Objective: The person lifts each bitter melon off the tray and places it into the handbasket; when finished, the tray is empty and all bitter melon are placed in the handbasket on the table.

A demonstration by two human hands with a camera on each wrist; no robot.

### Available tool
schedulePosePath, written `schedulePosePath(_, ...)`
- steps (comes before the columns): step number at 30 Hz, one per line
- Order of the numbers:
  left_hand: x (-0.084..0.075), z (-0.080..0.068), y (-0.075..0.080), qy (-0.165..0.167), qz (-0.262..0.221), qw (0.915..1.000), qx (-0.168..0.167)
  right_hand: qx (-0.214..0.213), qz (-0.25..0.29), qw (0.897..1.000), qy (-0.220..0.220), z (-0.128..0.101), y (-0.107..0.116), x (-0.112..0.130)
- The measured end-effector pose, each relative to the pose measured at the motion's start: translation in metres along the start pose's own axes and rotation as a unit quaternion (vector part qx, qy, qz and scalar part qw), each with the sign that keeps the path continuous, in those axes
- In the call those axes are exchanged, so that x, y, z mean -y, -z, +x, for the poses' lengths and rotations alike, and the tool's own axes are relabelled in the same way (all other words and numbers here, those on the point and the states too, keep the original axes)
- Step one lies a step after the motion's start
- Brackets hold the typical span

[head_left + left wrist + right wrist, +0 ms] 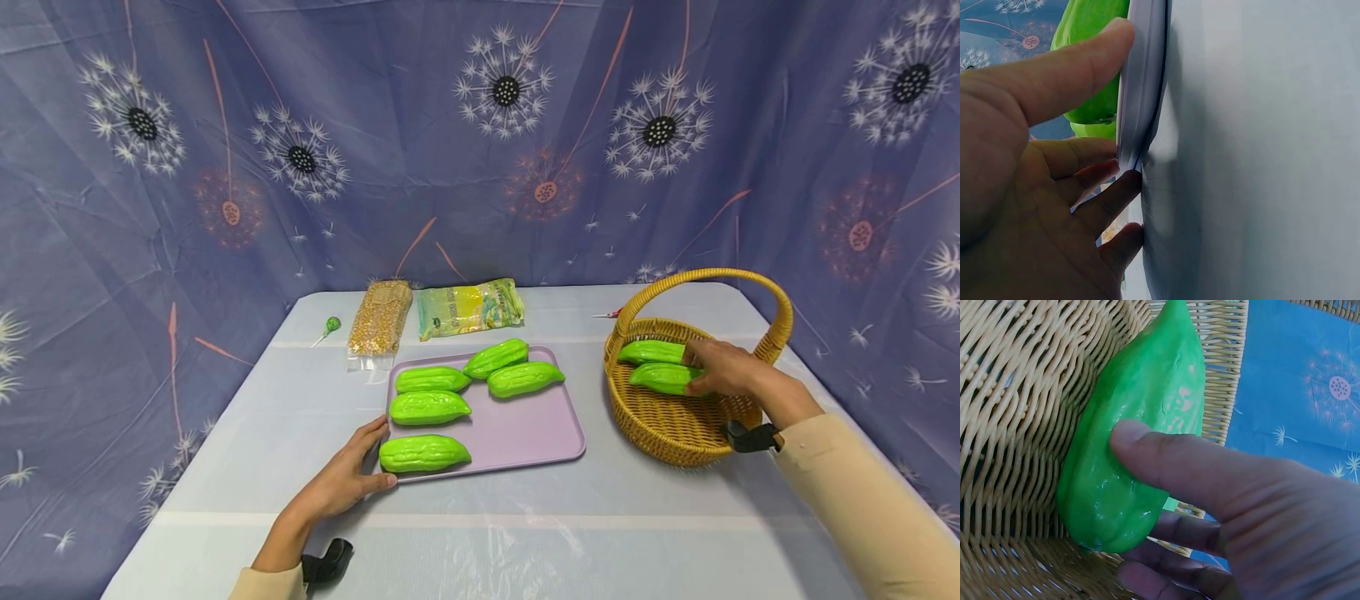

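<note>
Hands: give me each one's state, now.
Left hand: fingers straight, steadying the tray edge.
Right hand: holding a green gourd inside the basket.

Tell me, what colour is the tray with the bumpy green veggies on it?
The tray is pale purple, a lilac shade; the head view shows it best.
</note>
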State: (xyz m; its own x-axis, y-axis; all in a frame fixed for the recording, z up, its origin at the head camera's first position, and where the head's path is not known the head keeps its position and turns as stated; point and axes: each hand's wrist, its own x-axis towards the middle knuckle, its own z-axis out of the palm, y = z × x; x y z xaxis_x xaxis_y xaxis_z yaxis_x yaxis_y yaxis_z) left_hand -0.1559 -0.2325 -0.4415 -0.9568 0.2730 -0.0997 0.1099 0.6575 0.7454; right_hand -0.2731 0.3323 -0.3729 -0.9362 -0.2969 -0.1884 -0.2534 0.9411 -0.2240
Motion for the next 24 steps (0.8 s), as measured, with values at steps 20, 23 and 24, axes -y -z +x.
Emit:
schedulePosePath(20, -0.0033, -0.0021, 0.0016, -0.005, 0.007, 1.0, -0.001, 0.021, 0.072, 0.997, 0.03, -0.0021, -0.001, 0.0007)
schedulePosePath(23, -0.0039, -0.0022, 0.0017, -0.002, 0.004, 1.0, 0.0, 0.021, 0.062, 0.997, 0.037, -0.002, -0.0011, 0.0011)
schedulePosePath(24, -0.0038, -0.002, 0.0016, 0.0, 0.003, 1.0, 0.0, 0.017, 0.055, 0.998, 0.036, -0.0019, -0.0011, 0.0009)
